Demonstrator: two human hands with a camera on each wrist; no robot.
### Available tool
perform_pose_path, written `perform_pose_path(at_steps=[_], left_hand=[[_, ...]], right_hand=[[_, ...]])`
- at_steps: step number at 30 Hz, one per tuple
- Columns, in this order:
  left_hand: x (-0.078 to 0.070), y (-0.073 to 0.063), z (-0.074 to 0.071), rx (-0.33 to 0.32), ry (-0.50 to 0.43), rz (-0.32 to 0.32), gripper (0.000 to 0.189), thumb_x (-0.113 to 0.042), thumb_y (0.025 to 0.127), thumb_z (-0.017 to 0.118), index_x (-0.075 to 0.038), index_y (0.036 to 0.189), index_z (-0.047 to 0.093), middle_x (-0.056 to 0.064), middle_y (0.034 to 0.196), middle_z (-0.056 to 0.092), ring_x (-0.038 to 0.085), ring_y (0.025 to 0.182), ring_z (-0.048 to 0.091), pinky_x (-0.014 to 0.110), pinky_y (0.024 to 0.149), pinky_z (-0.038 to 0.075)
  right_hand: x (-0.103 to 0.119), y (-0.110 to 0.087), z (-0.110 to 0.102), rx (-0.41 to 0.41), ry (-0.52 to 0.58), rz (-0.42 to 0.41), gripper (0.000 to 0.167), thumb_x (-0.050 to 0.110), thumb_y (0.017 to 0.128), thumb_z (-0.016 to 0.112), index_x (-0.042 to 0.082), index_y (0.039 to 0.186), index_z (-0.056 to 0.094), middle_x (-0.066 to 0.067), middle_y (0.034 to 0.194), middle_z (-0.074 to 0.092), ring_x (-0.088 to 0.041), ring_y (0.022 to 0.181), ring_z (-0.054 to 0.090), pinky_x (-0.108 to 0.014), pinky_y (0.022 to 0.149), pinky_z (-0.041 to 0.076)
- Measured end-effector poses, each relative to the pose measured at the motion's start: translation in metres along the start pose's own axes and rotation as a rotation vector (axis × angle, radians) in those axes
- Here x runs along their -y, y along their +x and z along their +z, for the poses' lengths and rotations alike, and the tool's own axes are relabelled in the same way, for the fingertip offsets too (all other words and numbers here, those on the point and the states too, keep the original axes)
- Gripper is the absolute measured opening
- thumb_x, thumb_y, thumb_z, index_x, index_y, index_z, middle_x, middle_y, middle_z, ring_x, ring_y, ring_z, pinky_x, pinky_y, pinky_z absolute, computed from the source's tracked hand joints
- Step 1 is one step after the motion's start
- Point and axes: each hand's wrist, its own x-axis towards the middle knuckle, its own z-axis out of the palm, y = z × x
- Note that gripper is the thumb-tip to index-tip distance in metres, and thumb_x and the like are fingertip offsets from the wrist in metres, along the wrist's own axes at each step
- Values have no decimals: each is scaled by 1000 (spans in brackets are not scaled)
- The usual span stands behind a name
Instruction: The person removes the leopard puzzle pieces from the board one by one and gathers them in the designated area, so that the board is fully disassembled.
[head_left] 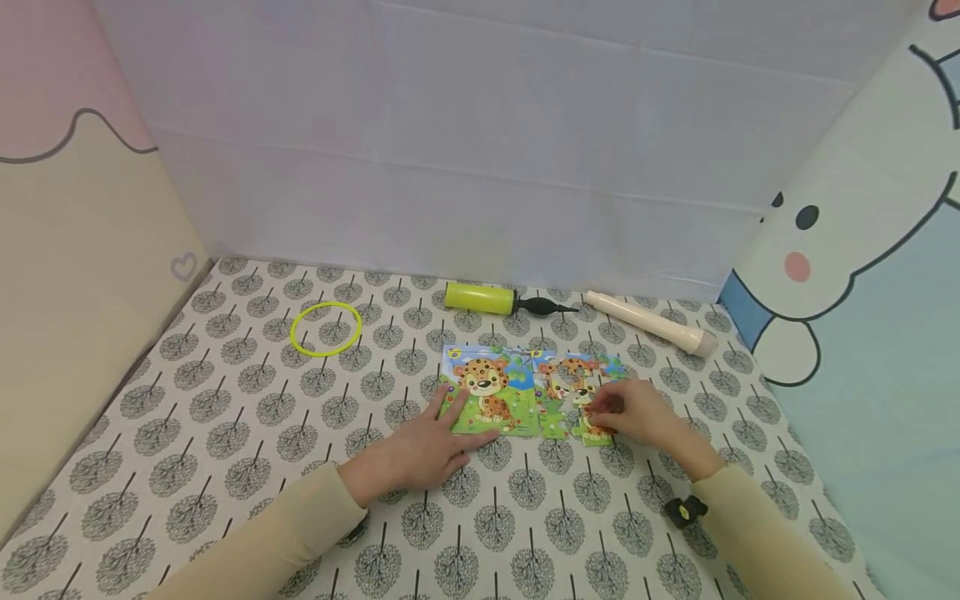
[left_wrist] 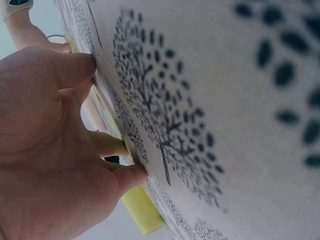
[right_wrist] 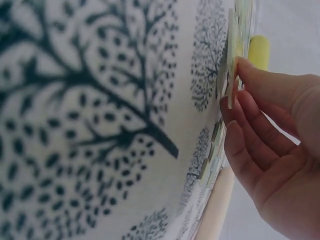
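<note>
A leopard picture sheet (head_left: pixel 498 408) lies flat on the patterned cloth. My left hand (head_left: pixel 423 450) rests on its lower left part with the fingers spread. To the sheet's right is a partly joined jigsaw puzzle (head_left: pixel 553 421) of the same leopard, with gaps in its middle. Over the puzzle's lower right, my right hand (head_left: pixel 641 412) pinches a puzzle piece (right_wrist: pixel 232 60) between thumb and fingers. In the right wrist view that piece is tilted on edge above the cloth. How much of it touches the other pieces is hidden by the fingers.
Behind the puzzle lie a yellow-green hand pump (head_left: pixel 480 298) with a black nozzle and a pale stick-like tube (head_left: pixel 648 321). A yellow-green ring (head_left: pixel 295 329) is at the back left. Fabric walls (head_left: pixel 465 150) close off the back and sides.
</note>
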Motion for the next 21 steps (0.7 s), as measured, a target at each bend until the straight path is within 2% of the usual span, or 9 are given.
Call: perform_pose_path(at_steps=[4, 10, 15, 21], left_hand=[[0, 0, 0, 1, 4, -2, 51, -41, 102, 38, -45, 149, 20, 26, 154, -2, 53, 135, -2, 55, 98, 35], [1, 0, 0, -3, -3, 4, 51, -40, 102, 38, -44, 150, 20, 26, 154, -2, 54, 135, -2, 56, 100, 32], [1, 0, 0, -8, -2, 9, 51, -40, 102, 39, -43, 150, 22, 27, 154, -1, 54, 135, -1, 57, 101, 30], [1, 0, 0, -13, -8, 12, 50, -39, 102, 39, -43, 150, 23, 27, 154, 0, 54, 135, 0, 56, 100, 34]], right_hand=[[2, -1, 0, -23, -30, -33, 6, 18, 85, 74, 16, 87, 69, 12, 75, 63, -4, 66, 59, -29, 60, 50], [7, -2, -3, -93, -10, -55, 7, 19, 88, 71, 12, 88, 70, 9, 77, 65, -6, 66, 59, -31, 58, 49], [17, 6, 1, -83, -24, -80, 4, 17, 89, 70, 14, 92, 70, 10, 79, 64, -5, 69, 58, -31, 62, 51], [35, 24, 10, -61, -53, -163, 9, 16, 88, 70, 9, 95, 71, 7, 83, 64, -8, 75, 60, -31, 66, 51]])
